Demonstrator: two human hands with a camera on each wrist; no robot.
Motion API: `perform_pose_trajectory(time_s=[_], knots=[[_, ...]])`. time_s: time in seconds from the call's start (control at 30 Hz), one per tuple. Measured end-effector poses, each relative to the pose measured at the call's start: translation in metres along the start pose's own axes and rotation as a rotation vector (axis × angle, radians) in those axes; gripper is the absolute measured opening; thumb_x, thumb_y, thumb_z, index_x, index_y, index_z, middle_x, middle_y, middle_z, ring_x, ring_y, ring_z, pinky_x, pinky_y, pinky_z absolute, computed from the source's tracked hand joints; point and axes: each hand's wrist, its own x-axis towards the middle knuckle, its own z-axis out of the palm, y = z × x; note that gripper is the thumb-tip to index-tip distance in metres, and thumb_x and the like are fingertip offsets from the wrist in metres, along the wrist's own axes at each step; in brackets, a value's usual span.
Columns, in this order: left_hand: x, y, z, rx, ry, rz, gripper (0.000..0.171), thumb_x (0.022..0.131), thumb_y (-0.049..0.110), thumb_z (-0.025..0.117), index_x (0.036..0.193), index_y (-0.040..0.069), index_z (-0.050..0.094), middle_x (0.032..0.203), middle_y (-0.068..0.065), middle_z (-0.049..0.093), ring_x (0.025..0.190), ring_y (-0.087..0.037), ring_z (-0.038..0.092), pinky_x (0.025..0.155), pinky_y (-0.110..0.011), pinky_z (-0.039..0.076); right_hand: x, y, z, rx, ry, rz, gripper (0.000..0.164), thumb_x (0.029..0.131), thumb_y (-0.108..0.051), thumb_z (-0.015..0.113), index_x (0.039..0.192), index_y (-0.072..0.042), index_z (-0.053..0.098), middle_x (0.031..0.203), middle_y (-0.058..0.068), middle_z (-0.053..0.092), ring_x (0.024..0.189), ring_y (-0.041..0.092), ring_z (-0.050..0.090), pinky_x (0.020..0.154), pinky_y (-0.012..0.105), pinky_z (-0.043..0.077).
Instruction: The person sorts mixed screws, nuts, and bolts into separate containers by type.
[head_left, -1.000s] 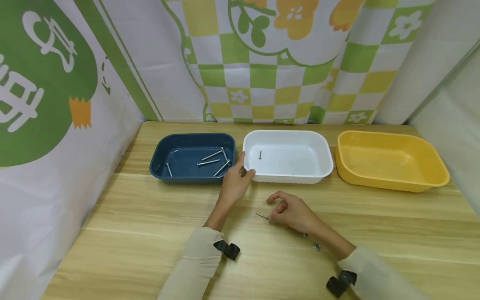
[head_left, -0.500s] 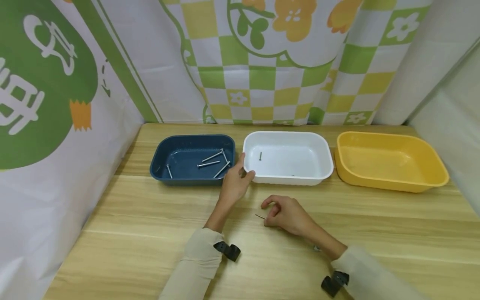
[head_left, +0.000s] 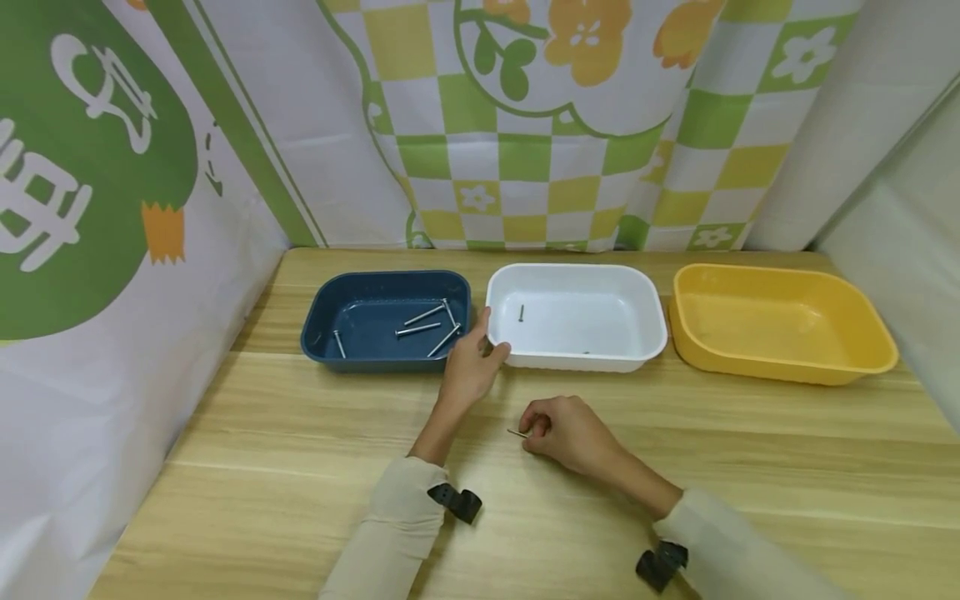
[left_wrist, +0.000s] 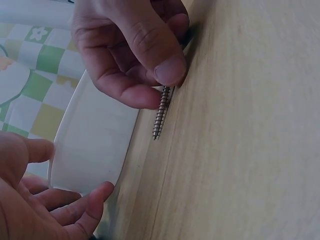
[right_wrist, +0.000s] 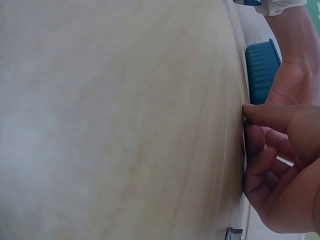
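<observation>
My right hand (head_left: pixel 573 432) pinches a small metal screw (left_wrist: pixel 160 115) between thumb and fingers, low over the wooden table (head_left: pixel 315 517). Its threaded end points out free of the fingertips, towards the left; the head is hidden by the fingers. With my left hand (head_left: pixel 468 371) I hold the near left corner of a white plastic bin (head_left: pixel 577 362), thumb at the front and a finger along its side. Inside that bin lie a short screw (head_left: pixel 521 313) and a tiny dark bit near the front wall.
Left of the white bin, a dark blue bin (head_left: pixel 386 365) holds several long screws (head_left: pixel 417 329). A yellow bin (head_left: pixel 780 372) stands at the right. A small metal piece (right_wrist: pixel 233 233) lies on the table near my right hand. Patterned cloth (head_left: pixel 525 158) hangs behind the bins.
My right hand has moved slightly left and its fingers have closed in on the screw. The forearm now covers the small metal pieces seen earlier. My left hand stays on the white bin.
</observation>
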Motion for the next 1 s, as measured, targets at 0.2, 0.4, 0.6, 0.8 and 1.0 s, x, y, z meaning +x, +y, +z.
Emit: perform_pose_trajectory(time_s=[0.2, 0.4, 0.6, 0.8, 1.0], knots=[[-0.0001, -0.0003, 0.0003, 0.002, 0.004, -0.011, 0.067, 0.098, 0.02, 0.064, 0.157, 0.013, 0.033, 0.143, -0.014, 0.052, 0.13, -0.029, 0.051, 0.107, -0.044, 0.039, 0.0016, 0.0012, 0.0019, -0.046, 0.016, -0.026, 0.013, 0.077, -0.001, 0.076, 0.075, -0.012, 0.07, 0.064, -0.012, 0.057, 0.06, 0.002, 0.052, 0.058, 0.023, 0.046], [-0.0007, -0.0012, 0.001, -0.008, 0.001, 0.003, 0.067, 0.098, 0.019, 0.064, 0.157, 0.012, 0.033, 0.144, -0.014, 0.051, 0.13, -0.029, 0.051, 0.108, -0.043, 0.039, 0.0011, 0.0016, 0.0013, -0.033, 0.021, -0.028, 0.017, 0.077, 0.001, 0.075, 0.074, -0.015, 0.068, 0.064, -0.012, 0.057, 0.059, 0.002, 0.052, 0.057, 0.023, 0.046], [0.0005, -0.0016, 0.0015, -0.001, 0.002, 0.002, 0.067, 0.098, 0.019, 0.064, 0.156, 0.011, 0.033, 0.145, -0.013, 0.05, 0.13, -0.028, 0.052, 0.108, -0.043, 0.039, 0.0004, 0.0009, -0.0004, -0.011, 0.034, -0.018, 0.018, 0.079, 0.002, 0.074, 0.074, -0.014, 0.067, 0.064, -0.011, 0.057, 0.059, 0.003, 0.052, 0.057, 0.023, 0.046], [0.0008, 0.0001, 0.0006, 0.0, 0.014, 0.007, 0.066, 0.097, 0.02, 0.064, 0.156, 0.011, 0.035, 0.145, -0.016, 0.049, 0.128, -0.03, 0.053, 0.108, -0.043, 0.039, 0.0007, 0.0014, -0.0024, 0.021, 0.039, 0.0, 0.017, 0.081, 0.001, 0.074, 0.074, -0.014, 0.068, 0.064, -0.01, 0.059, 0.06, 0.004, 0.053, 0.057, 0.024, 0.047], [0.0008, 0.0003, 0.0005, -0.008, 0.013, 0.003, 0.066, 0.097, 0.02, 0.064, 0.156, 0.011, 0.035, 0.146, -0.015, 0.048, 0.129, -0.029, 0.053, 0.108, -0.042, 0.038, 0.001, 0.0018, -0.0032, 0.039, 0.04, 0.011, 0.017, 0.083, -0.001, 0.075, 0.074, -0.014, 0.068, 0.065, -0.01, 0.059, 0.06, 0.005, 0.053, 0.058, 0.024, 0.046]])
